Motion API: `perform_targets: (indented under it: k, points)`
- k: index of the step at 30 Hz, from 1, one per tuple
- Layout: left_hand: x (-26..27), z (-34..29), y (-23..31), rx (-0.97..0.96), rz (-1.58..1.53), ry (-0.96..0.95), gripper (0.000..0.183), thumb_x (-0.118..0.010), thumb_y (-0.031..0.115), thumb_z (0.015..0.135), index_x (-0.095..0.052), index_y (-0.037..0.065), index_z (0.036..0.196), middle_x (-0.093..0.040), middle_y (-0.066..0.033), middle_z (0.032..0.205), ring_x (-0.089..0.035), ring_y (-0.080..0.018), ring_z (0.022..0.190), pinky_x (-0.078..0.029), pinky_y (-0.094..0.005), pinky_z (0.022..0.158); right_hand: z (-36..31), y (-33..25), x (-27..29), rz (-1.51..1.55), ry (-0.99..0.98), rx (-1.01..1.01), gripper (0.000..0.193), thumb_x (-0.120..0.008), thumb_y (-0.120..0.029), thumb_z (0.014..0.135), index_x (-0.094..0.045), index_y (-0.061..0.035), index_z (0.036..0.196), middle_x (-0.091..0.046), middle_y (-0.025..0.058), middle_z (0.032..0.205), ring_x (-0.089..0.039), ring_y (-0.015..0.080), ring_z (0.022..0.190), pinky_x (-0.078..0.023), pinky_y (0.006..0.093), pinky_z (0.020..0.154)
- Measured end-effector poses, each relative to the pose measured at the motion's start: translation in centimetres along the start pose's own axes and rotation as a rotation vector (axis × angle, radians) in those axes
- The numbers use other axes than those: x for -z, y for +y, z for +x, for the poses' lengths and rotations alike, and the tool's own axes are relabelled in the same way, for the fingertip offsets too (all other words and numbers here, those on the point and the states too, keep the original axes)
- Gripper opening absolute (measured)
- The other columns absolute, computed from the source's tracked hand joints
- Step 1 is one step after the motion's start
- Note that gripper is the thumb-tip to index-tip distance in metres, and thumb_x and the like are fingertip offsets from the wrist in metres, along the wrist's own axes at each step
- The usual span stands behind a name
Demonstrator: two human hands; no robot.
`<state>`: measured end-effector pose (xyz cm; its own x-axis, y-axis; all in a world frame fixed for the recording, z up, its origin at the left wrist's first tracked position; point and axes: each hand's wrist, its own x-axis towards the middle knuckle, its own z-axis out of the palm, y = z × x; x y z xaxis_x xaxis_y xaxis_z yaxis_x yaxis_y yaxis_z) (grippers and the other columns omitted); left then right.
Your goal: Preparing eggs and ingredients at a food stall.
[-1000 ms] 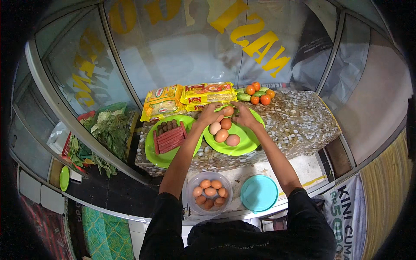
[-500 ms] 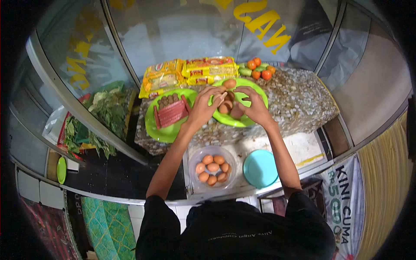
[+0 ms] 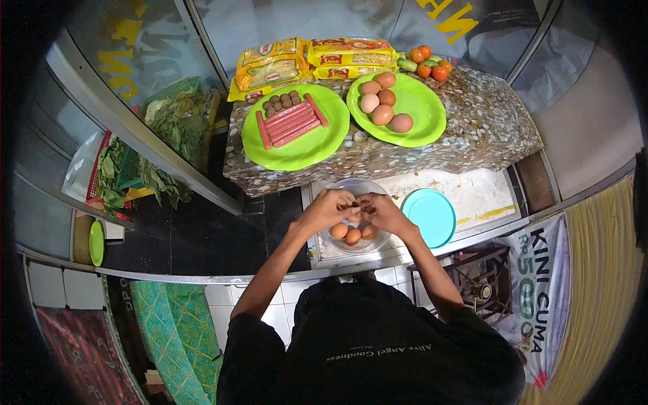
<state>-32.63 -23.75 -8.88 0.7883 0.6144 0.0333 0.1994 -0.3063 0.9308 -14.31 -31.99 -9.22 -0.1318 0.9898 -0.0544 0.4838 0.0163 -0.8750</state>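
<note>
Above a clear plastic bowl [image 3: 373, 244] of brown eggs, my left hand [image 3: 329, 209] and my right hand [image 3: 382, 213] come close together with curled fingers. They cover the far part of the bowl, and what their fingertips hold is hidden. Several eggs [image 3: 352, 236] show at the bowl's near side. Farther off, a light green plate [image 3: 424, 111] carries several brown eggs [image 3: 382, 115] along its left part. To its left, another green plate [image 3: 297, 156] holds pink sausages [image 3: 291, 125] and small brown meatballs [image 3: 282, 102].
A turquoise round lid [image 3: 429, 217] lies right of the bowl. Yellow noodle packs [image 3: 271, 64], tomatoes [image 3: 439, 73] and green vegetables [image 3: 406, 64] sit along the back of the pebbled stone slab [image 3: 486, 121]. Leafy greens [image 3: 177, 121] fill baskets behind the left metal frame.
Both hands have left the egg plate and come down toward me over the bowl. The eggs on the plate now lie uncovered. The view has shifted, so the slab sits higher.
</note>
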Motion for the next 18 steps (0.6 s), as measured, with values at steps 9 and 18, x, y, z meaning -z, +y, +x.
perform_targets:
  k: [9,18]
  points:
    - [-4.2,-0.7,-4.2,0.171,0.502,-0.101,0.034,-0.064,0.008,0.067,-0.06,-0.004,0.099,-0.063,-0.0243,0.094,-0.06,-0.0379,0.094,-0.048,-0.0444,0.082,0.2,3.1,-4.7,-0.387,0.003,-0.116,0.034,-0.066,-0.018,0.074,-0.06,-0.0033,0.104,-0.058,0.0203,0.108,-0.054,0.0349,0.104,-0.046,0.0417,0.086]
    - [-3.9,-0.5,-4.9,0.222,0.435,-0.163,0.031,-0.065,0.011,0.068,-0.059,-0.006,0.094,-0.063,-0.0249,0.09,-0.061,-0.0385,0.091,-0.049,-0.0429,0.078,1.2,4.2,-6.3,-0.59,-0.015,-0.202,0.048,-0.069,-0.012,0.062,-0.059,-0.0078,0.109,-0.063,0.0194,0.096,-0.056,0.0361,0.1,-0.047,0.0437,0.084]
